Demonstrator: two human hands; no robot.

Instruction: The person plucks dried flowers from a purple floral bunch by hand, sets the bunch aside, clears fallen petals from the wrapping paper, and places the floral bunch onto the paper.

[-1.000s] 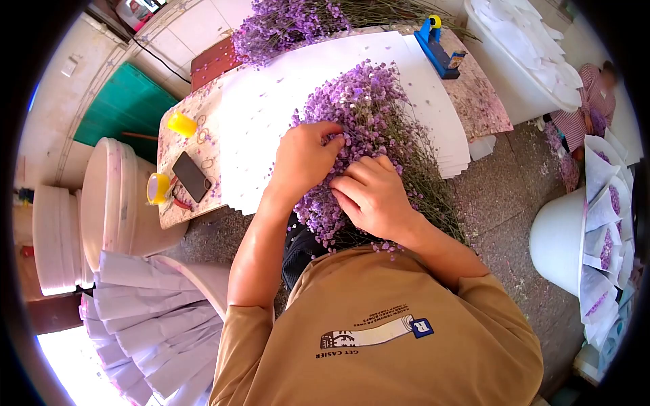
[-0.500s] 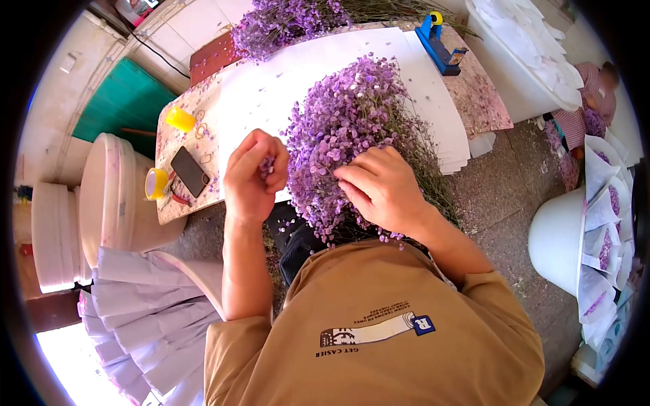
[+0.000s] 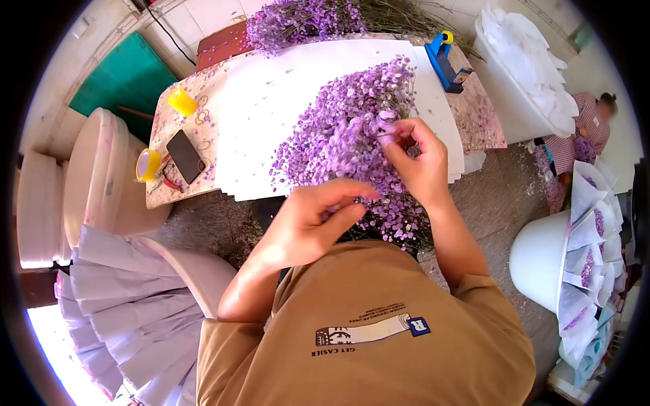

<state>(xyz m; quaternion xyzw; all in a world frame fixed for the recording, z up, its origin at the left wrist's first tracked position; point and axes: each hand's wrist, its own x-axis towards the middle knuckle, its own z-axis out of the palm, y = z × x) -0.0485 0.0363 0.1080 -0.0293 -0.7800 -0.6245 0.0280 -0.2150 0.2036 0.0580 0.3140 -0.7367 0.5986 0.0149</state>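
Note:
A large bunch of small purple flowers (image 3: 338,128) lies across white paper sheets (image 3: 250,101) and reaches over the table's front edge toward my body. At the bunch's right side, my right hand (image 3: 418,159) has thumb and fingertips pinched on a flower sprig (image 3: 386,122). My left hand (image 3: 318,220) is at the bunch's lower left, its thumb and forefinger curved with a gap between them. A little purple shows behind the left fingers, but I cannot make out whether it is held.
A phone (image 3: 184,155), yellow tape (image 3: 148,165) and a yellow roll (image 3: 182,102) lie at the table's left. A blue tape dispenser (image 3: 445,64) stands at the right. More flowers (image 3: 305,24) lie behind. Tubs flank the table; a person (image 3: 583,125) sits far right.
My left hand has come from the left of the bunch to its lower edge, its fingers less curled. My right hand has risen to the right with a sprig. The view has shifted slightly.

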